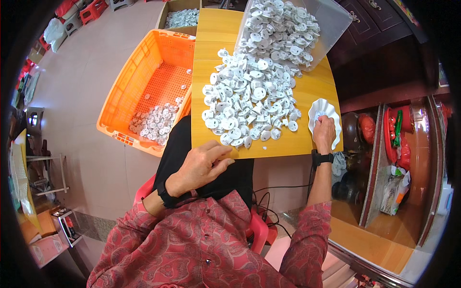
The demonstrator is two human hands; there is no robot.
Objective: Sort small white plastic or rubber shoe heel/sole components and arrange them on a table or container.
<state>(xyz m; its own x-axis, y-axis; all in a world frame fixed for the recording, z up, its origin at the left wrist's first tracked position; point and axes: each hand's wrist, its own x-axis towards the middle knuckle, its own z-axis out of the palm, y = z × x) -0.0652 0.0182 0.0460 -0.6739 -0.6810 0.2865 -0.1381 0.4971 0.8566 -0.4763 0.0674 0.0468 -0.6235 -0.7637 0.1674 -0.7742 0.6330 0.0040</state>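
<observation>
So our right hand (324, 132) sits in the white, wavy-rimmed dish (337, 122), probably parked there for easy reach; we can't tell whether its fingers pinch anything. Our left hand (204, 162), loosely curled, hangs near the white round plastic parts (254, 96) heaped on the yellow wooden table (302, 139).

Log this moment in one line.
Left hand: by near edge of table; right hand: in white wavy dish; white parts: on table

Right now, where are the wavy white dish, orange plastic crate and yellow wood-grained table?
Wavy white dish (337, 126), head view: on its right rim.
Orange plastic crate (134, 84), head view: on its left wall.
Yellow wood-grained table (215, 25), head view: on its far-left corner.
</observation>
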